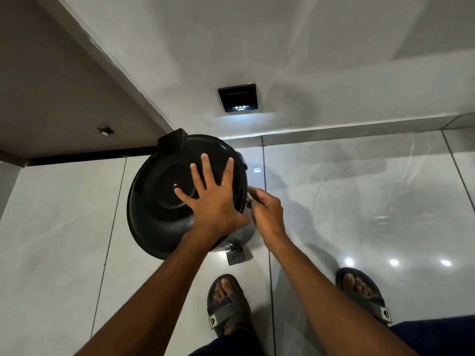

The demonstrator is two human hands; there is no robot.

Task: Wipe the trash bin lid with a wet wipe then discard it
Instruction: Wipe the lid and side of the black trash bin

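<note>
Dim, glare spots on glossy floor [385,227], wide-angle distortion.

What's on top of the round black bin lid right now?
The left hand lies flat, fingers spread, on the round black plastic bin lid. The right hand pinches at its right rim. No wipe is visible; the palm could hide one.

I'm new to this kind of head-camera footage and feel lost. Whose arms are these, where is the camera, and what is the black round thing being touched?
There is one picture, taken by a wide-angle camera worn on a person's head, looking down, so the arms and sandalled feet are the wearer's own. The black round thing is the lid of a pedal trash bin standing on a glossy tiled floor; its foot pedal pokes out underneath. The left hand lies flat, fingers spread, on the lid. The right hand is curled at the lid's right edge; whether it pinches anything, such as a wipe, is too hidden to tell.
</note>
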